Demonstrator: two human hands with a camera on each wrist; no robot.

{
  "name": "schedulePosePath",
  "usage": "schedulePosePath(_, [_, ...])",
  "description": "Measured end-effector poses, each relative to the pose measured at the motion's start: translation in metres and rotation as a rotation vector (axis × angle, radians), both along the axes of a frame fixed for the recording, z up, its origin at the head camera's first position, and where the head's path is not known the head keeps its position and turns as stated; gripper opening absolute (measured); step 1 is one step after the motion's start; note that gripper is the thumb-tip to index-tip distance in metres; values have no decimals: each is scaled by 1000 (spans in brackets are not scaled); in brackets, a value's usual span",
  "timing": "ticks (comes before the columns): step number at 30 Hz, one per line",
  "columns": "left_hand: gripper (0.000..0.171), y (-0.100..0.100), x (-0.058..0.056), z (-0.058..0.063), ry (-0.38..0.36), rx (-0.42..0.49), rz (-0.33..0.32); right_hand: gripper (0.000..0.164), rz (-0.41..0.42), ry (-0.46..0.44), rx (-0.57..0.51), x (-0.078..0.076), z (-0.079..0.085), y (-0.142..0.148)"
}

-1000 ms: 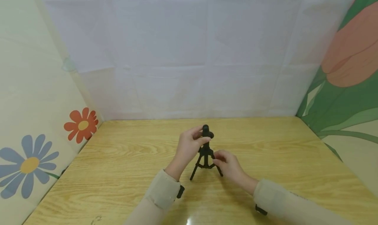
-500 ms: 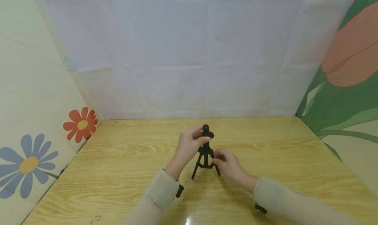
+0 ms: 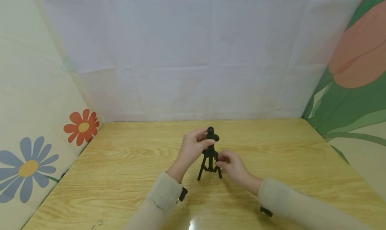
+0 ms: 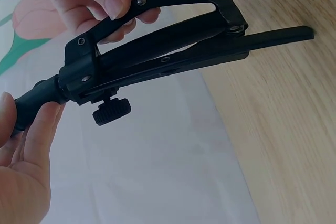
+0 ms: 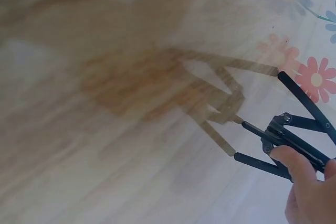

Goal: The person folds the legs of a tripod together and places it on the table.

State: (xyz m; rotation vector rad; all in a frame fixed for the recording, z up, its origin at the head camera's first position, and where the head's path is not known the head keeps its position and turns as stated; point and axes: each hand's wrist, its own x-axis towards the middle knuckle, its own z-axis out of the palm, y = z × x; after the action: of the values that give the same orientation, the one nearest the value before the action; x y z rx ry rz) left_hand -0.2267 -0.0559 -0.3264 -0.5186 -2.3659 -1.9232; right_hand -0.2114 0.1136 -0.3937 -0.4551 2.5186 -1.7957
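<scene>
A small black tripod point(image 3: 210, 154) stands upright at the middle of the table, its legs partly spread. My left hand point(image 3: 192, 147) grips the upper column, thumb in front and fingers behind. Lower down, my right hand point(image 3: 233, 166) pinches the right-hand leg near its upper part. The left wrist view shows the hinged leg struts and a ribbed knob point(image 4: 112, 111) on the side below the grip. There the right thumb point(image 4: 113, 4) presses on one leg. In the right wrist view the feet, such as the end of one leg point(image 5: 257, 163), sit at their reflections on the tabletop.
The wood-grain table point(image 3: 120, 176) is glossy. A white cloth point(image 3: 169, 55) hangs behind its far edge. Flower-printed panels stand at the left point(image 3: 27, 89) and right point(image 3: 356, 99). Each forearm wears a pale cuff with a small black device.
The tripod's front legs have drawn closer together, both feet shifting inward. My right hand has moved slightly left and up with its leg; my left hand keeps its hold.
</scene>
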Motion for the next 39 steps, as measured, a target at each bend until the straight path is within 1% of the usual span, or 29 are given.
schedulePosePath(4, [44,0,-1,-1,-19,7,-8,2,6,28,-6,-1,-1,1])
schedulePosePath(6, [45,0,-2,-2,-29,13,-13,4,10,43,-12,-1,-1,1])
schedulePosePath(10, [45,0,-4,-3,-47,27,-44,7,0,65,-15,-1,-1,0])
schedulePosePath(13, [46,1,-4,-2,-45,28,-64,10,-12,82,-13,-1,-1,0])
schedulePosePath(21, [46,0,-4,-3,-41,35,-68,12,-18,115,28,0,0,-1])
schedulePosePath(27, [47,-2,-3,-4,-49,38,-91,11,0,106,40,-1,0,-1])
schedulePosePath(32, [48,-3,-5,-4,-54,15,-117,12,13,114,35,-1,-1,0])
schedulePosePath(39, [48,-2,-9,-3,-61,-16,-147,11,39,46,4,-2,0,2])
